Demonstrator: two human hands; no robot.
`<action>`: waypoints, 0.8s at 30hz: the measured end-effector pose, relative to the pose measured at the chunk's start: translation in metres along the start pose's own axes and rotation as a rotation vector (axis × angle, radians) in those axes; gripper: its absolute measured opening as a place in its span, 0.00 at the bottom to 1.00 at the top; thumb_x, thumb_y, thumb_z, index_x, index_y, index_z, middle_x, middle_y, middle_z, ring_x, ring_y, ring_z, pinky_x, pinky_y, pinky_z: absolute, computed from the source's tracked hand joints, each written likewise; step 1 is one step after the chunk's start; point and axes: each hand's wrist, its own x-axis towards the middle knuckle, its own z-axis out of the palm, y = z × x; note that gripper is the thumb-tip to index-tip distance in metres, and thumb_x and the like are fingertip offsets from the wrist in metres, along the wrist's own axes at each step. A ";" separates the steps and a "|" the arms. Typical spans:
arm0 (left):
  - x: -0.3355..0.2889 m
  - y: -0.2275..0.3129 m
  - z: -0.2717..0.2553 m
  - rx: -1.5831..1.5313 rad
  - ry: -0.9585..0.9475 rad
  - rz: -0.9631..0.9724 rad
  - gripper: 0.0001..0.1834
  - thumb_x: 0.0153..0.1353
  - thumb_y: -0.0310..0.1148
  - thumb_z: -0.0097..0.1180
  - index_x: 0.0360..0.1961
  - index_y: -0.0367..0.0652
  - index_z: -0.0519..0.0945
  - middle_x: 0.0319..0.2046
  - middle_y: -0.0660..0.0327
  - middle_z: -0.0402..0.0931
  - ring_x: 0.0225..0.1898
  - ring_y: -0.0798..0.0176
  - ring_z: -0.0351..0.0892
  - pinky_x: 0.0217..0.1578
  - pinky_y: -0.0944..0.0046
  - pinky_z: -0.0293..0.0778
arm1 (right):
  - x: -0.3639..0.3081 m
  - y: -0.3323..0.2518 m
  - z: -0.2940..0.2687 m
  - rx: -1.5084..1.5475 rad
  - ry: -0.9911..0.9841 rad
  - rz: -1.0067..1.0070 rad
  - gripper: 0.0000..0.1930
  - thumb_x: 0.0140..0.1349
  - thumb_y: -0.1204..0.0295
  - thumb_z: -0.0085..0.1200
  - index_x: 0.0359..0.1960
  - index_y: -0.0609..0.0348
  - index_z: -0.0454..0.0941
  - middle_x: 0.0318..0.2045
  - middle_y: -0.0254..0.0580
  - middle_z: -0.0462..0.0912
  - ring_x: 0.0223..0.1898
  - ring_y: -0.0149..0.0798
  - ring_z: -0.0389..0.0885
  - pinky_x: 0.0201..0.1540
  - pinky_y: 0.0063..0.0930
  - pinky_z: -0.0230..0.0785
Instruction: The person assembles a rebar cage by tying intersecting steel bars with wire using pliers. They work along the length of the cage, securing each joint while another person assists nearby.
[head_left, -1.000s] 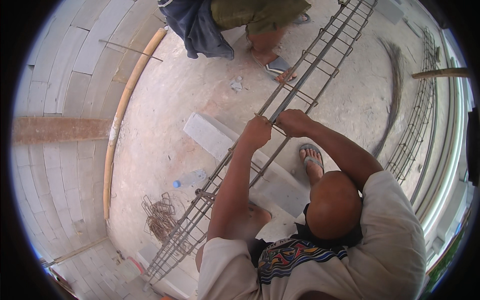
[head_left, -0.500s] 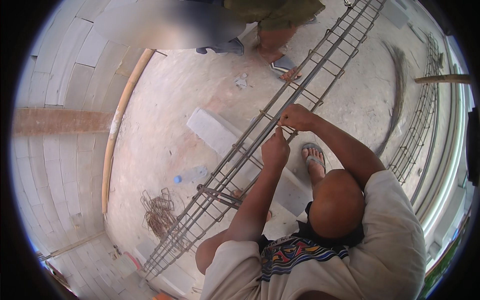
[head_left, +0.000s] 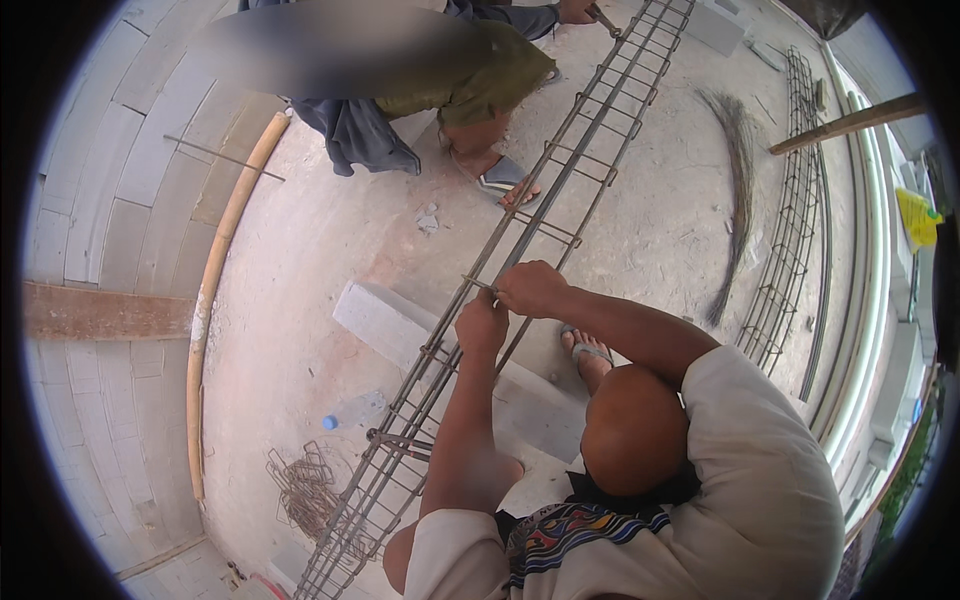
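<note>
A long cage of steel rebar [head_left: 600, 165] with square stirrups runs diagonally from the far right to the near left. At its middle, my left hand [head_left: 483, 324] is closed with its thumb up, against the near side of a lengthwise bar. My right hand [head_left: 532, 289] is closed just beyond it, fingertips almost meeting the left ones where a stirrup crosses that bar. The fingers hide whatever they pinch. Nearer to me, a doubled crosspiece [head_left: 402, 443] spans the cage. A pale block [head_left: 385, 322] lies beneath the bars.
Across the cage another person's sandalled foot [head_left: 505, 182] rests, and their hand [head_left: 577, 10] holds a tool at the far end. Loose stirrups [head_left: 305, 490] and a plastic bottle [head_left: 358, 411] lie left. Thin wire [head_left: 738, 200] and another cage [head_left: 780, 270] lie right.
The view has shifted, so the scene sits lower and further left. My hands stay together at the stirrup crossing. The other person's hand with the tool has come into view.
</note>
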 end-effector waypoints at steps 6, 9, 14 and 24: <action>0.014 -0.008 0.009 -0.068 -0.049 -0.029 0.19 0.57 0.41 0.56 0.47 0.43 0.79 0.35 0.46 0.82 0.40 0.45 0.82 0.41 0.51 0.75 | 0.000 0.010 0.010 0.043 0.092 -0.034 0.15 0.61 0.62 0.43 0.33 0.55 0.81 0.34 0.46 0.83 0.40 0.50 0.82 0.44 0.46 0.74; 0.018 -0.017 0.001 -0.389 -0.086 -0.062 0.25 0.55 0.37 0.58 0.52 0.35 0.76 0.38 0.45 0.81 0.43 0.51 0.82 0.44 0.55 0.74 | 0.005 0.015 0.021 0.068 0.122 -0.061 0.14 0.61 0.63 0.44 0.32 0.56 0.81 0.34 0.46 0.83 0.41 0.50 0.82 0.44 0.46 0.73; 0.011 -0.007 -0.011 -0.735 -0.151 -0.238 0.32 0.54 0.33 0.59 0.59 0.28 0.69 0.53 0.43 0.73 0.56 0.54 0.72 0.56 0.59 0.65 | 0.001 0.011 0.019 0.060 0.099 -0.046 0.13 0.61 0.64 0.44 0.33 0.57 0.81 0.34 0.45 0.82 0.40 0.50 0.82 0.43 0.45 0.74; 0.002 0.005 -0.003 -0.664 0.095 -0.268 0.31 0.55 0.31 0.57 0.58 0.24 0.68 0.53 0.40 0.73 0.56 0.51 0.72 0.56 0.60 0.66 | -0.001 0.012 0.020 0.055 0.141 -0.070 0.12 0.60 0.65 0.45 0.30 0.57 0.80 0.31 0.45 0.82 0.36 0.51 0.82 0.41 0.45 0.74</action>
